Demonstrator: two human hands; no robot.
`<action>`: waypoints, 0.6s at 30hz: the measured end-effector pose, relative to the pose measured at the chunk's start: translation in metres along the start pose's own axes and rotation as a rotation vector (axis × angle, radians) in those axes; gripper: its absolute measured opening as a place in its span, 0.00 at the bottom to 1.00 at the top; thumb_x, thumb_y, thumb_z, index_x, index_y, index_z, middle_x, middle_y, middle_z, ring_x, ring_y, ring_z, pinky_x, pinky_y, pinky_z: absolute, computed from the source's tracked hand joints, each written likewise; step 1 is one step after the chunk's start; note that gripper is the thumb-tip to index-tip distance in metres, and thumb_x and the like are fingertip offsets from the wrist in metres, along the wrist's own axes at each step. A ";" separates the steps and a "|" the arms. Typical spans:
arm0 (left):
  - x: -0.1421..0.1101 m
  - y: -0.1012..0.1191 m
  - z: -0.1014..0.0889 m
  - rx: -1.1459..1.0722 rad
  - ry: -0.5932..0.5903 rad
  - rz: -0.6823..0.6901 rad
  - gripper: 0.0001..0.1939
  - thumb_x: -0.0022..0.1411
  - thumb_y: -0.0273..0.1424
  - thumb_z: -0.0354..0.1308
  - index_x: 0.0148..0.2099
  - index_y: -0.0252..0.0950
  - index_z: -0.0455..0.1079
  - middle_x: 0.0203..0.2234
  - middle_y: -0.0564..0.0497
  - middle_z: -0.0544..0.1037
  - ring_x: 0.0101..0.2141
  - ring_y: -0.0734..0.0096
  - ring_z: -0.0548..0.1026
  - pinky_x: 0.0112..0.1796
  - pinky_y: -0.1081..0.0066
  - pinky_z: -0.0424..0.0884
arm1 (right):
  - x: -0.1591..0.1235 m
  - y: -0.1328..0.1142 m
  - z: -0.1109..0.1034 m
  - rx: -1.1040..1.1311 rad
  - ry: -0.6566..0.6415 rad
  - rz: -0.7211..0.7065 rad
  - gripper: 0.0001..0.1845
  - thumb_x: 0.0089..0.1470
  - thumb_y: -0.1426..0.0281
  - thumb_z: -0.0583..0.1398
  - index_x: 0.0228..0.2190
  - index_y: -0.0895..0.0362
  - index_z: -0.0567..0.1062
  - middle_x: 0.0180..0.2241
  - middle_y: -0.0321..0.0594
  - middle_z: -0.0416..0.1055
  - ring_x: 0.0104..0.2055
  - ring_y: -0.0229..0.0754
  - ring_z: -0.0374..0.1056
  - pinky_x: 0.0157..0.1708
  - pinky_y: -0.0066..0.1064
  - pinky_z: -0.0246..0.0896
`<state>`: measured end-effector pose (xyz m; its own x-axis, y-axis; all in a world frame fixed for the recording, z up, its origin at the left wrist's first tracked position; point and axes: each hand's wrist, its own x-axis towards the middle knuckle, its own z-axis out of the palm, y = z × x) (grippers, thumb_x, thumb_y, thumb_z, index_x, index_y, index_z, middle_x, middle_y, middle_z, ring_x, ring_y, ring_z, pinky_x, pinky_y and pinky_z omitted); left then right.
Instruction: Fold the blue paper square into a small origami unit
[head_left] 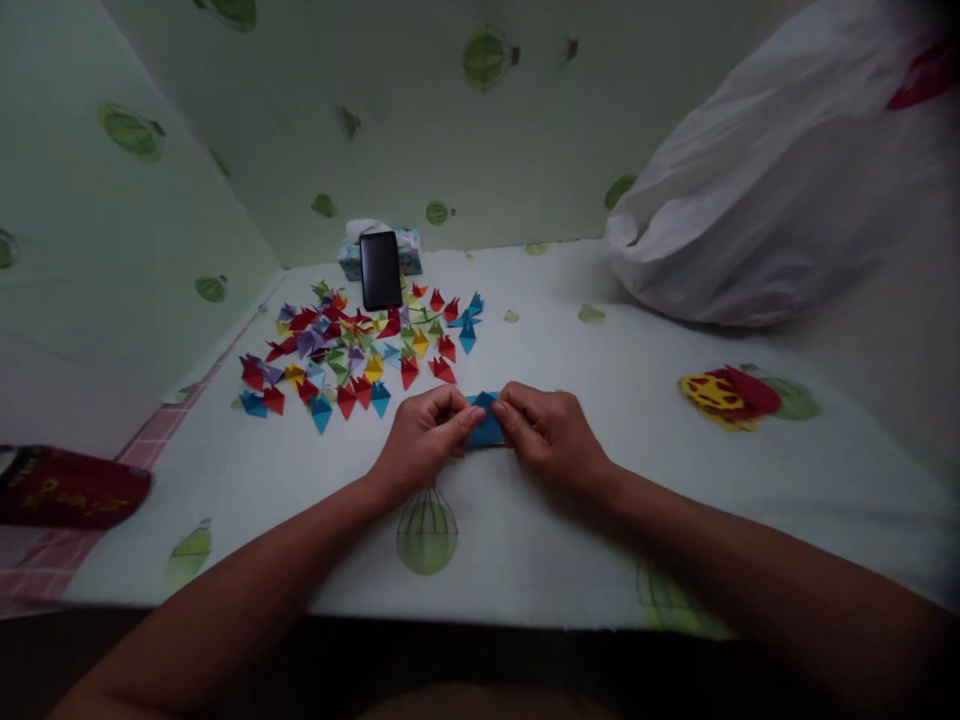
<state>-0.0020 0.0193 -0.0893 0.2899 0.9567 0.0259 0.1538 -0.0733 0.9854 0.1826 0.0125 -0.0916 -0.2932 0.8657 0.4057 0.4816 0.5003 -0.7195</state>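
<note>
Head view: my left hand (424, 430) and right hand (551, 425) are pinching the blue paper (487, 432) between them by opposite sides, probably to keep its fold pressed. Beyond it, leftward on the tabletop (540, 350), folded paper pieces (373, 368) are lying clustered, and the phone (381, 270) is leaning on the tissue box (349, 262), seemingly for support.

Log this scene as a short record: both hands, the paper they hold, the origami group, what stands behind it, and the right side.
Left hand: pinches the left side of the blue paper
Right hand: pinches its right side
Paper state: partly folded, peaked at top
Origami pieces: many, mixed colours, spread beyond the left hand
Behind them: smartphone, propped before a tissue box
Right side: white plastic bag; red and yellow cut-outs nearer the viewer
</note>
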 end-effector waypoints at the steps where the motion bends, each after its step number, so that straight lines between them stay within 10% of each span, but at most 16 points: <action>1: 0.000 0.000 0.000 0.001 0.009 -0.007 0.16 0.59 0.40 0.64 0.27 0.36 0.66 0.17 0.57 0.69 0.19 0.77 0.66 0.23 0.75 0.61 | 0.001 0.001 0.000 0.015 -0.001 0.001 0.16 0.62 0.67 0.54 0.22 0.54 0.62 0.19 0.32 0.61 0.21 0.35 0.56 0.26 0.30 0.49; 8: 0.000 -0.004 -0.002 0.061 -0.103 0.046 0.13 0.62 0.38 0.60 0.30 0.34 0.69 0.19 0.55 0.71 0.22 0.76 0.67 0.26 0.74 0.62 | 0.004 0.003 -0.003 0.408 -0.178 0.205 0.12 0.60 0.62 0.58 0.28 0.56 0.71 0.20 0.33 0.70 0.21 0.36 0.66 0.24 0.28 0.59; 18: 0.000 -0.002 -0.005 0.135 -0.162 0.066 0.15 0.62 0.40 0.60 0.30 0.35 0.67 0.20 0.55 0.70 0.23 0.76 0.66 0.25 0.74 0.60 | 0.002 -0.002 -0.003 0.328 -0.165 0.208 0.14 0.61 0.63 0.57 0.25 0.55 0.67 0.17 0.30 0.66 0.18 0.34 0.63 0.20 0.26 0.55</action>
<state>-0.0066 0.0212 -0.0907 0.4497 0.8917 0.0511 0.2514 -0.1813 0.9508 0.1833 0.0138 -0.0879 -0.3587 0.9204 0.1558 0.2641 0.2602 -0.9287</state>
